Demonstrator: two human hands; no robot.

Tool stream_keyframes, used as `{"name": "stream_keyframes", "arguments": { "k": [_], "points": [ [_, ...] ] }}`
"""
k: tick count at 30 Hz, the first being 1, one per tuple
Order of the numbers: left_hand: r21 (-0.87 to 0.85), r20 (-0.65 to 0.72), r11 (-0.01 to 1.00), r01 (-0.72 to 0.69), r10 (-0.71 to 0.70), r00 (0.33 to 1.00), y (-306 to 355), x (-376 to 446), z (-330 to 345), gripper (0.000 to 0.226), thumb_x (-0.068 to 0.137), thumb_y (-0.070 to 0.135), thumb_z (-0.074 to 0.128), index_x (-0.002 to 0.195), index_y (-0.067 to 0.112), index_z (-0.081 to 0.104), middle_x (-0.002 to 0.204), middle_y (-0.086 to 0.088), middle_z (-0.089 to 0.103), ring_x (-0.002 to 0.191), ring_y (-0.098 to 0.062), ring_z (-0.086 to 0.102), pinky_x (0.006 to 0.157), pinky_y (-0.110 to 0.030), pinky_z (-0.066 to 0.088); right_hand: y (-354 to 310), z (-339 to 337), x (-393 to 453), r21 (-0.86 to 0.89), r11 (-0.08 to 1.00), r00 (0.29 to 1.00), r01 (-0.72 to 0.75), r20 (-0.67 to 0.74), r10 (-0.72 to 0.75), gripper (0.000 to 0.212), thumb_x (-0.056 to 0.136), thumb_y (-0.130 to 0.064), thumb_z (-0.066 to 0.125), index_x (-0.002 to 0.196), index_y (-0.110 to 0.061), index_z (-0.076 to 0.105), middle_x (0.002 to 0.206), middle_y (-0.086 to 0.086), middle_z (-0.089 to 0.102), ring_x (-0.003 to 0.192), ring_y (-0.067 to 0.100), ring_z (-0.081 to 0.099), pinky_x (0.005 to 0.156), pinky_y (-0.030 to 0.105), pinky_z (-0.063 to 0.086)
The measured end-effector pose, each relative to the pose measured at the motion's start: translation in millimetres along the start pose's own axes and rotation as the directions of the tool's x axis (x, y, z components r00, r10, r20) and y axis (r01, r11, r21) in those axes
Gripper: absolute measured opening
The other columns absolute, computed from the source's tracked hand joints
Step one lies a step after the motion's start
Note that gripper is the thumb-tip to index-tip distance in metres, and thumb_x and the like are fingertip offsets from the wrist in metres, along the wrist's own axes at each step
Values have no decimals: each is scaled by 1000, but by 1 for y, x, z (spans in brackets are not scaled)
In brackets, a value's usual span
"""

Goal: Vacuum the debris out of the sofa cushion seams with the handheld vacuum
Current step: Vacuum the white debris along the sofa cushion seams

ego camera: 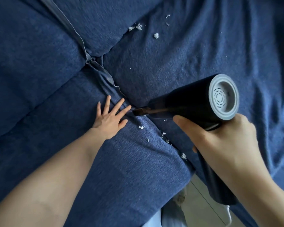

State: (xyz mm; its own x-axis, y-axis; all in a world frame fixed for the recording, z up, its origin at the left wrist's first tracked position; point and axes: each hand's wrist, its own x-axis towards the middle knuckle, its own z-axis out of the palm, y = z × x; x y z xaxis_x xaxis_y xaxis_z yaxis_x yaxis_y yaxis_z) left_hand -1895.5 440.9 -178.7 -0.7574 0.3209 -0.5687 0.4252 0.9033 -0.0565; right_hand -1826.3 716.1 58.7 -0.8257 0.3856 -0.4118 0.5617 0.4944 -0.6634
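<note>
One vacuum (pixel 192 102), black body with a grey vented rear cap facing the camera. Long axis runs roughly right to left and slightly down; the nozzle (pixel 140 111) points left into the seam (pixel 156 122) between two seat cushions, tip at the seam line, just beside the left fingertips

Right hand (pixel 220 145): fingers clenched round the vacuum's grip, which hangs down below the body. Thumb lies along the underside of the barrel

Left hand (pixel 109 117): released, flat, five fingers spread, palm pressing the left cushion (pixel 121 161) right beside the seam. Index fingertip almost touches the nozzle

Cushions: four blue panels meet at a cross junction above the left hand. A grey zip strip (pixel 72 32) runs from top left down to that junction

Debris, white fluff:
- upper cluster (pixel 138 27) on the right cushion (pixel 179 54), about five bits, well apart from the nozzle
- lower run (pixel 163 134) along the seam below the nozzle, about six bits, last one (pixel 183 156) near the cushion's front edge
- a few tiny specks elsewhere, too small to count

Floor (pixel 202 199) shows pale at bottom, between the cushions' front edges
</note>
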Motion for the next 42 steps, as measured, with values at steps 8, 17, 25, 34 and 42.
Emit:
{"name": "stream_keyframes", "arguments": {
  "k": [8,17,25,34,42],
  "points": [
    [70,48,997,26,-29,998,-10,1,-2,64,84,71,-5,141,50,-27,151,18,-35,142,-30,-31,111,-64,-13,4,-12,3,35,999,1000,-27,-6,27,48,55,-71,67,73,-26,67,57,-1,66,76,28,67,73,38,54],
    [139,114,989,49,-65,991,-7,6,-12,70,85,73,0,146,45,-21,155,14,-31,142,-29,-30,110,-63,-14,11,-17,-5,0,1000,999,-7,46,7,46,51,-73,59,71,-32,66,56,1,65,72,27,66,68,36,52],
    [167,180,982,90,-120,976,3,10,-28,70,92,71,15,147,44,-19,156,11,-29,144,-32,-26,109,-64,-15,19,-21,-15,-25,1000,998,-9,54,11,45,59,-64,72,68,-21,62,55,1,65,71,27,67,68,36,52],
    [0,119,995,-103,102,988,31,-7,-19,71,91,64,32,151,43,-1,159,17,-19,140,-33,-34,109,-65,-15,29,-18,-20,-7,999,999,-36,12,36,49,63,-65,69,62,-17,63,63,5,68,77,32,67,74,40,53],
    [-34,147,998,-47,52,988,27,-8,-13,72,91,66,34,151,45,0,158,22,-18,141,-30,-32,107,-65,-16,33,-10,-27,8,999,997,-39,-59,40,51,57,-69,63,63,-19,62,63,4,68,76,33,68,75,42,54]
  ]
}}
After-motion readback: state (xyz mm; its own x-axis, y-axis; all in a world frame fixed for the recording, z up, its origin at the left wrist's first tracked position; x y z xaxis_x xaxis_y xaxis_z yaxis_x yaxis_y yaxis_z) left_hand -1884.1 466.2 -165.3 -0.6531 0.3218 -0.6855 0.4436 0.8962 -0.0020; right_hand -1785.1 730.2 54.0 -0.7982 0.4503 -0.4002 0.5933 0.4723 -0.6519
